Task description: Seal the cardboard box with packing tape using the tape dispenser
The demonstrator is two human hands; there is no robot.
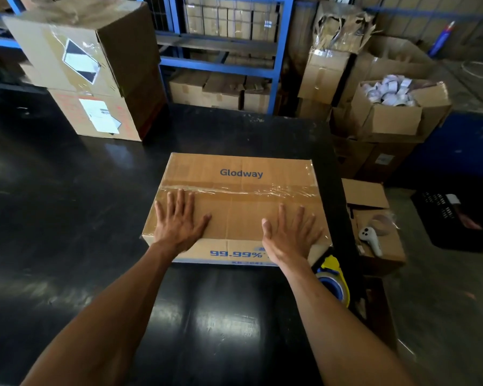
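Observation:
A brown cardboard box [240,207] printed "Glodway" lies closed on the black table [67,218]. A strip of clear packing tape [251,190] runs across its top seam from left to right. My left hand [177,221] lies flat on the near left of the lid, fingers spread. Flat on the near right of the lid rests my right hand [290,232], fingers straight. The yellow and blue tape dispenser [332,280] lies on the table just behind my right forearm, at the box's near right corner, partly hidden by the arm.
Two stacked cartons [95,73] stand at the table's far left. Right of the table are an open box of tape rolls [396,107], a low carton [379,232] with a white handheld device [370,239], and a black crate [457,218]. Blue shelving [221,51] stands behind.

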